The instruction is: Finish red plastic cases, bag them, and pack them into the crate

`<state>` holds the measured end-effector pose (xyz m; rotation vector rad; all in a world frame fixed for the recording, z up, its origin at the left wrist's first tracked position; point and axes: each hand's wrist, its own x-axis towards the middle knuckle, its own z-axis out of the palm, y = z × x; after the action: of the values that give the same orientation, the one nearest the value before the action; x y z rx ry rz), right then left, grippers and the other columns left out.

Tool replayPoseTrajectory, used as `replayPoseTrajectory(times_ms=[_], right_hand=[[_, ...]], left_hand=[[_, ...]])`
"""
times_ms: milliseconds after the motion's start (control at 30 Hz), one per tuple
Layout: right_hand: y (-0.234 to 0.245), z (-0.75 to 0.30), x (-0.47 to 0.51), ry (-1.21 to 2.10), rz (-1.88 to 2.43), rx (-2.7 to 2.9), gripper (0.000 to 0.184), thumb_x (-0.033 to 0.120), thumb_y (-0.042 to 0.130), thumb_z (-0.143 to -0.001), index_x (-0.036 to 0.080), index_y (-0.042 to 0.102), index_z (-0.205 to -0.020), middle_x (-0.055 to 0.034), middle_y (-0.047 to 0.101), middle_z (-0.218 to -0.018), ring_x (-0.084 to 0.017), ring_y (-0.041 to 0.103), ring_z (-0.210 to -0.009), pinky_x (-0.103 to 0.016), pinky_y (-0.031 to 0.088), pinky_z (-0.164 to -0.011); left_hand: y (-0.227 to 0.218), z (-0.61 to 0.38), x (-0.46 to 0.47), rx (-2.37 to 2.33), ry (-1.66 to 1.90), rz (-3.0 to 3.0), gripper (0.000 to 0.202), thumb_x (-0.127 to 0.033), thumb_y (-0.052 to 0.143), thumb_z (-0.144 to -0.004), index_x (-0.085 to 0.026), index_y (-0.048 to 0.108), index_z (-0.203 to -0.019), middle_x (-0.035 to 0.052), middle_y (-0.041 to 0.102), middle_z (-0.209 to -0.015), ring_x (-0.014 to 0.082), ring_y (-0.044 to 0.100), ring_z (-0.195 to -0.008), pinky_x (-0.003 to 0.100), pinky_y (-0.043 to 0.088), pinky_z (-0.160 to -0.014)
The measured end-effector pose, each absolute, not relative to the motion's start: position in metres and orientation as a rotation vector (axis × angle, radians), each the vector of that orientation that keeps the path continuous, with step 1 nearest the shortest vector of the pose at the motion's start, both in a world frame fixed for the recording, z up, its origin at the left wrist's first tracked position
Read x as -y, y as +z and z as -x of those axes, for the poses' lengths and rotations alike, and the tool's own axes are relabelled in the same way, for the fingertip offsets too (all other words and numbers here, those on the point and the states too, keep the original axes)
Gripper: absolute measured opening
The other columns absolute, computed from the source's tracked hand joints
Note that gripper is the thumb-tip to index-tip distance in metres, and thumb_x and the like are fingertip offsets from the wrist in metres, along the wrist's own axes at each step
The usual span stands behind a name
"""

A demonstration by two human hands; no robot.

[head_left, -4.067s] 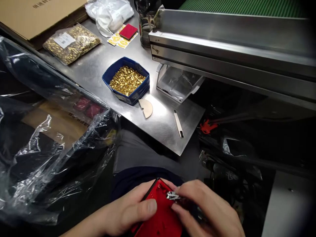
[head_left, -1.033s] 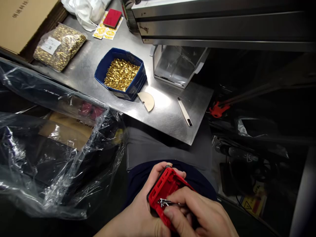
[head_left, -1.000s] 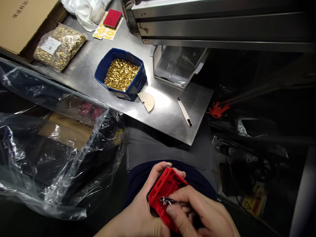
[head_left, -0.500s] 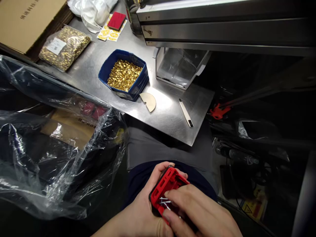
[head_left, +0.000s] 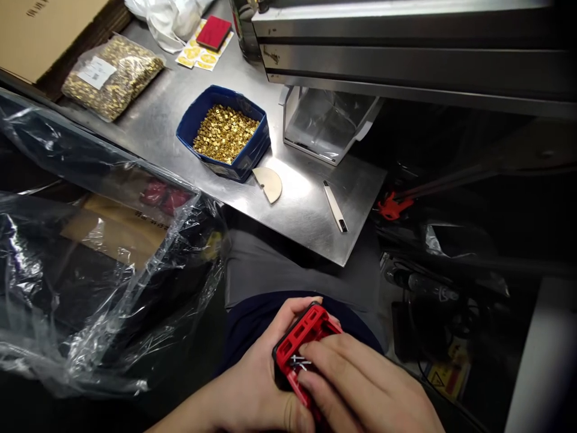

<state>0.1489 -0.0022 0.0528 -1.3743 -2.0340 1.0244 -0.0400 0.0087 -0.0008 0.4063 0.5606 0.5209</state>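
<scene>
The left hand (head_left: 261, 385) cups the red housing (head_left: 301, 340) from below, fingers wrapped around it; the right hand (head_left: 365, 391) lies on top, fingertips pinching small metal pins (head_left: 298, 362). Both sit over the lap, well below the steel table (head_left: 306, 210) edge.

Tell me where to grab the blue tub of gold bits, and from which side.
Take the blue tub by its outer walls, coming down from above. It stands upright, open-topped and nearly full of gold bits, so a sideways pull would likely spill them. The table is bare on its left.
</scene>
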Motion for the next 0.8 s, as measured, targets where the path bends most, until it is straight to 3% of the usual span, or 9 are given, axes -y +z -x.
replayPoseTrajectory(times_ms=[233, 367, 433, 533, 600, 700, 800], right_hand=[[0.056, -0.146, -0.006, 1.009, 1.333, 2.015, 0.018, 0.009, 0.055, -0.097, 0.014, 0.07, -0.105, -0.0052, 0.073, -0.084, -0.016, 0.071, -0.075, -0.025, 0.062, -0.075], [0.065, -0.166, -0.015, 1.336, 1.479, 1.742, 0.014, 0.018, 0.06, -0.098, 0.023, 0.072, -0.102, -0.0008, 0.072, -0.088, -0.012, 0.068, -0.076, -0.019, 0.056, -0.07], [0.063, -0.182, -0.02, 1.369, 1.664, 1.522, 0.009, 0.028, 0.064, -0.097, 0.028, 0.072, -0.103, 0.0024, 0.071, -0.086, -0.009, 0.067, -0.07, -0.016, 0.053, -0.063], [0.037, -0.2, -0.026, 1.267, 1.887, 1.197, 0.016, 0.04, 0.067, -0.095, 0.028, 0.07, -0.105, 0.0044, 0.069, -0.076, -0.008, 0.061, -0.055, -0.016, 0.051, -0.054], [0.006, -0.204, -0.03, 1.193, 1.921, 1.084, 0.025, 0.046, 0.066, -0.094, 0.027, 0.065, -0.111, 0.0026, 0.07, -0.081, -0.01, 0.062, -0.058, -0.018, 0.053, -0.055], [-0.043, -0.2, -0.037, 1.072, 1.982, 1.252, 0.029, 0.045, 0.06, -0.097, 0.026, 0.056, -0.119, -0.0009, 0.069, -0.093, -0.015, 0.065, -0.072, -0.025, 0.054, -0.063], [-0.072, -0.195, -0.044, 0.99, 2.092, 1.518, 0.016, 0.039, 0.062, -0.095, 0.026, 0.059, -0.104, 0.0001, 0.065, -0.085, -0.017, 0.062, -0.069, -0.028, 0.048, -0.064]], left_hand=[[0.001, 0.039, -0.008, -0.579, 0.447, -0.335, 0.1, -0.037, 0.099, -0.059, -0.035, 0.044, -0.141, 0.0039, 0.052, -0.142, 0.0336, 0.054, -0.132, 0.047, 0.036, -0.113], [-0.004, 0.041, -0.008, -0.526, 0.447, -0.24, 0.098, -0.039, 0.094, -0.069, -0.03, 0.037, -0.148, 0.0066, 0.06, -0.132, 0.0305, 0.06, -0.125, 0.044, 0.042, -0.109], [-0.007, 0.041, -0.009, -0.496, 0.471, -0.231, 0.095, -0.039, 0.091, -0.073, -0.03, 0.036, -0.15, 0.0092, 0.059, -0.137, 0.0328, 0.057, -0.13, 0.046, 0.04, -0.111], [-0.01, 0.041, -0.01, -0.494, 0.515, -0.224, 0.095, -0.04, 0.092, -0.073, -0.027, 0.04, -0.151, 0.0154, 0.053, -0.148, 0.0405, 0.043, -0.143, 0.055, 0.033, -0.117], [-0.012, 0.041, -0.008, -0.509, 0.536, -0.172, 0.093, -0.038, 0.091, -0.073, -0.026, 0.043, -0.151, 0.017, 0.053, -0.15, 0.0425, 0.04, -0.145, 0.059, 0.029, -0.12], [-0.019, 0.044, -0.003, -0.524, 0.579, -0.02, 0.082, -0.036, 0.088, -0.077, -0.025, 0.051, -0.148, 0.0175, 0.057, -0.148, 0.0427, 0.045, -0.143, 0.062, 0.026, -0.121], [-0.026, 0.05, 0.002, -0.523, 0.631, 0.157, 0.06, -0.043, 0.076, -0.086, -0.016, 0.063, -0.138, 0.0199, 0.062, -0.144, 0.0418, 0.052, -0.138, 0.062, 0.028, -0.121]])
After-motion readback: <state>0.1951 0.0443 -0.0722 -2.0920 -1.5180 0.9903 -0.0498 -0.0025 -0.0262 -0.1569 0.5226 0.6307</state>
